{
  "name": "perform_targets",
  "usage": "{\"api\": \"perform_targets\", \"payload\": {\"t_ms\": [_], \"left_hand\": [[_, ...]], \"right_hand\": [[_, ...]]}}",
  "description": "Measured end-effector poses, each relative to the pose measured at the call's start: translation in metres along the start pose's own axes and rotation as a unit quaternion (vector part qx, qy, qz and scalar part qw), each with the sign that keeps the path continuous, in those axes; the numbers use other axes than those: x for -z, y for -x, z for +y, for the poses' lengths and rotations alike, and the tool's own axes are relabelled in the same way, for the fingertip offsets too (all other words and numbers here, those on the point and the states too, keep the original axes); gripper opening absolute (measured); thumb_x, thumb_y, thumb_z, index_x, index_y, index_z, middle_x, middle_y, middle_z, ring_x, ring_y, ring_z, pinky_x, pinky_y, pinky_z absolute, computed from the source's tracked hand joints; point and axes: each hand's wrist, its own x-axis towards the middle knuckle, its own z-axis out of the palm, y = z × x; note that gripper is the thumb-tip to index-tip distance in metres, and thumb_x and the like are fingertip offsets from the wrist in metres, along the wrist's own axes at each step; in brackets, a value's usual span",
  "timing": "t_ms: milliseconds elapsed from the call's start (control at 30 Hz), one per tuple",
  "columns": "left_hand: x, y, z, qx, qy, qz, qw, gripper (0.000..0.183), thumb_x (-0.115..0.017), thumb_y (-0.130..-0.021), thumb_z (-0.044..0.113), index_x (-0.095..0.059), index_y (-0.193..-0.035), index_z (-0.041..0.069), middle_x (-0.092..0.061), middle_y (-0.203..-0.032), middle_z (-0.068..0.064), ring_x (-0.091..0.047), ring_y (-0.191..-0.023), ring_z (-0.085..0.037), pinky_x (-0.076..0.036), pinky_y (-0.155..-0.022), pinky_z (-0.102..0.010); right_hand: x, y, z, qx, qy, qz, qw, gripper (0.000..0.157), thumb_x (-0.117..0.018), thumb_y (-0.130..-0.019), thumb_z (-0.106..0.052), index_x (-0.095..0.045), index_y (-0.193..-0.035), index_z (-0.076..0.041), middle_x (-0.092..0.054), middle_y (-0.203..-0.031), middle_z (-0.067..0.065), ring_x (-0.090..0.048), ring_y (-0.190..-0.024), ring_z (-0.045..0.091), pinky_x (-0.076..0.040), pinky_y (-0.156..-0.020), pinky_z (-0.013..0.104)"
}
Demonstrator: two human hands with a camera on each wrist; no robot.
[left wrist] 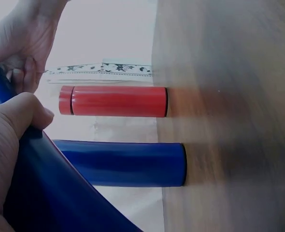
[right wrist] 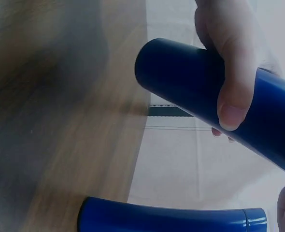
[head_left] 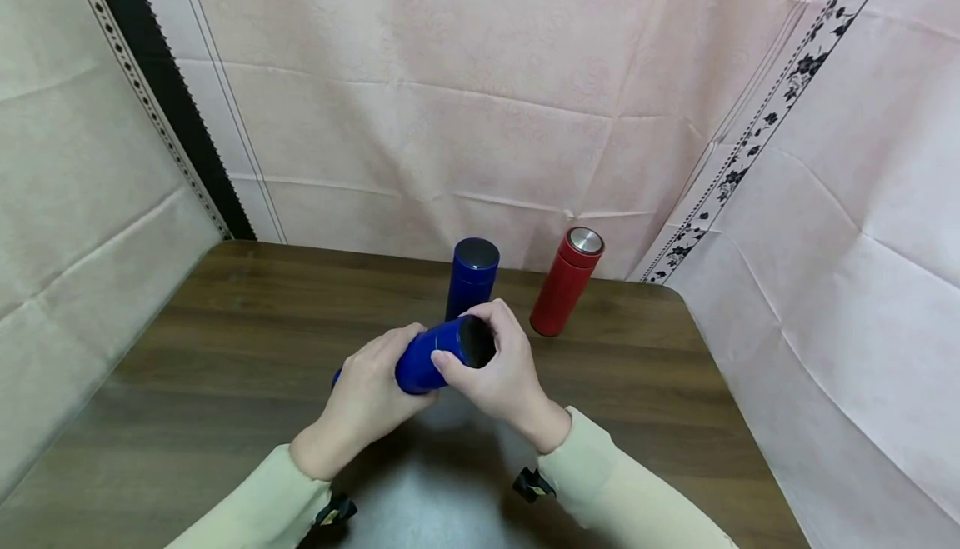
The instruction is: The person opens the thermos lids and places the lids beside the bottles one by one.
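A blue thermos flask (head_left: 427,363) is held tilted above the table, its dark lid top (head_left: 477,341) toward the right. My left hand (head_left: 369,392) grips it around the body; in the right wrist view the left thumb lies across the blue flask (right wrist: 176,72). Fingers and thumb of my right hand (head_left: 504,374) hold the lid end from both sides. Just behind the hands a second blue thermos flask (head_left: 474,276) stands upright, its lower part hidden by the right hand and held flask. To its right stands a red thermos flask (head_left: 562,286) with a silver lid top.
The wooden table (head_left: 247,349) has a rounded back right corner. Pale cloth (head_left: 487,99) hangs behind it, with more cloth along both sides. A dark strap piece (head_left: 534,485) hangs under each sleeve cuff.
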Motion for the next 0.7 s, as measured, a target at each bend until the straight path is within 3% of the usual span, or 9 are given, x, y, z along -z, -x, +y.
{"api": "perform_targets", "payload": {"t_ms": [267, 700], "left_hand": [[0.0, -0.004, 0.003, 0.012, 0.027, -0.012, 0.9995, 0.074, -0.091, -0.061, 0.028, -0.055, -0.124, 0.013, -0.065, -0.113, -0.006, -0.066, -0.093, -0.024, -0.055, -0.081, -0.047], [0.002, -0.005, -0.001, 0.015, 0.035, -0.029, 0.9989, 0.072, -0.09, -0.062, 0.029, -0.057, -0.123, 0.014, -0.066, -0.113, -0.004, -0.066, -0.094, -0.022, -0.054, -0.082, -0.047]], "right_hand": [[0.008, -0.007, -0.039, -0.005, -0.01, -0.01, 1.0, 0.04, -0.074, -0.075, -0.013, -0.051, -0.106, 0.0, -0.056, -0.102, 0.01, -0.054, -0.097, 0.025, -0.054, -0.078, 0.039], [0.008, -0.009, -0.04, -0.024, -0.023, -0.018, 0.999, 0.038, -0.074, -0.075, -0.011, -0.051, -0.104, 0.001, -0.056, -0.102, 0.011, -0.055, -0.096, 0.025, -0.055, -0.077, 0.039]]}}
